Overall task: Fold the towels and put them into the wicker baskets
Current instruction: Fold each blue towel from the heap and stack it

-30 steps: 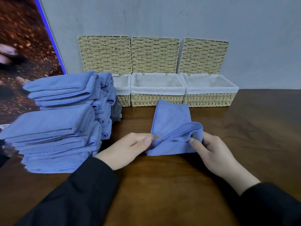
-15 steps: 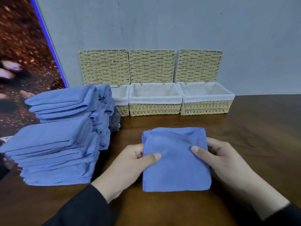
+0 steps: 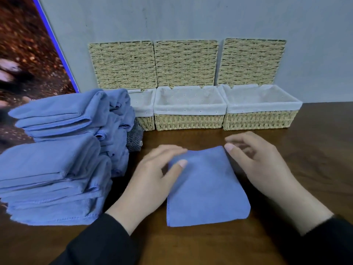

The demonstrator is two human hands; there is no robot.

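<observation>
A folded blue towel [image 3: 206,190] lies flat on the wooden table [image 3: 305,159] in front of me. My left hand [image 3: 152,180] rests on its left edge with the fingers spread and the thumb on the cloth. My right hand [image 3: 256,163] is at its far right corner, fingers loosely bent and blurred; its thumb touches the corner. Three wicker baskets with white liners stand at the back: left [image 3: 146,122], middle [image 3: 189,121], right [image 3: 259,120]. All three look empty, and the left one is partly hidden by towels.
Two tall stacks of blue towels [image 3: 55,165] fill the table's left side. A grey cloth [image 3: 134,139] sits behind them by the left basket. The basket lids [image 3: 186,64] lean open against the grey wall. A poster stands at far left.
The towel went from half-lifted in a fold to lying flat as a narrower rectangle. Both hands let go of its edges and now lie loosely at its far corners.
</observation>
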